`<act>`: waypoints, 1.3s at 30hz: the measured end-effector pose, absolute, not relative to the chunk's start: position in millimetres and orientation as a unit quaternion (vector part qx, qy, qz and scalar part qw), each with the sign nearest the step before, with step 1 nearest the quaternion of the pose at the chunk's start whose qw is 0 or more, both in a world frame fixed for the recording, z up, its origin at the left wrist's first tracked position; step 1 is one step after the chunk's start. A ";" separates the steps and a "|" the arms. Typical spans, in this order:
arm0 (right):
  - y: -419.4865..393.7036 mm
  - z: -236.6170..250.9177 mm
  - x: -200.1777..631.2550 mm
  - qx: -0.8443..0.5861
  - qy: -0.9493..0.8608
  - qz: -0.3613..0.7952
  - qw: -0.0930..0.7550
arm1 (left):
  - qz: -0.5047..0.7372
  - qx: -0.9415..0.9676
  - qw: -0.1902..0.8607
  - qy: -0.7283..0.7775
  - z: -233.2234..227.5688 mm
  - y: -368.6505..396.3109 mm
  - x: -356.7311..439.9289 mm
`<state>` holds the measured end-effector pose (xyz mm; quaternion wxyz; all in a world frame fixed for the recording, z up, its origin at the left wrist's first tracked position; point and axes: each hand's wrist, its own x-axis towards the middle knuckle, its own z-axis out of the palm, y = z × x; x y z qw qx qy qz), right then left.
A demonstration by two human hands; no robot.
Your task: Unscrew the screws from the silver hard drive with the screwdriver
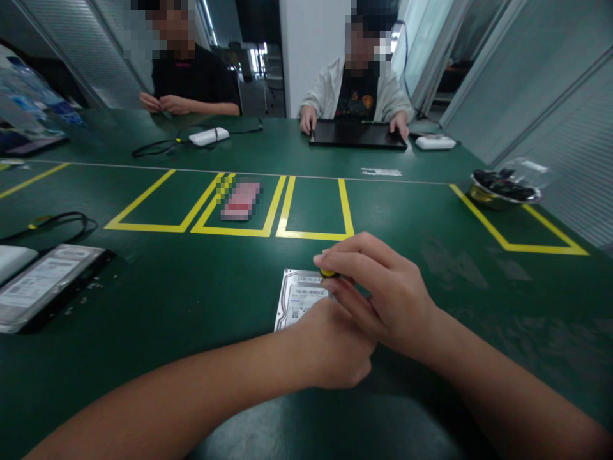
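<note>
A silver hard drive [299,297] with a white label lies face up on the green table in front of me, its right and lower parts hidden by my hands. My right hand [383,294] pinches what looks like a small screwdriver [328,273] over the drive's upper right corner. Only its round black and yellow end shows; the tip is covered. Curled into a fist, my left hand [335,345] rests at the drive's lower right, just under the right hand. Its fingertips are out of sight, so whatever they hold cannot be seen.
At left lies a larger hard drive [45,287] beside a white box [16,262] and black cable [71,220]. Yellow tape [230,231] outlines areas; a pink blurred item [242,201] lies within one. A metal bowl [502,191] stands right. Opposite, two people sit, one holding a black tray [358,134].
</note>
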<state>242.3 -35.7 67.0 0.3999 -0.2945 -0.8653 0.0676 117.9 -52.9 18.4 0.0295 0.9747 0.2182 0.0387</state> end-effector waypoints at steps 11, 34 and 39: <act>-35.9 67.0 242.5 -0.293 -0.868 0.071 0.394 | 0.044 0.973 0.029 0.226 19.2 -53.4 119.1; -37.8 67.4 240.1 -0.298 -0.871 0.058 0.387 | 0.020 0.974 0.035 0.222 21.2 -53.2 120.1; -37.4 66.5 239.7 -0.300 -0.872 0.057 0.381 | 0.030 0.975 0.030 0.218 20.7 -53.8 118.7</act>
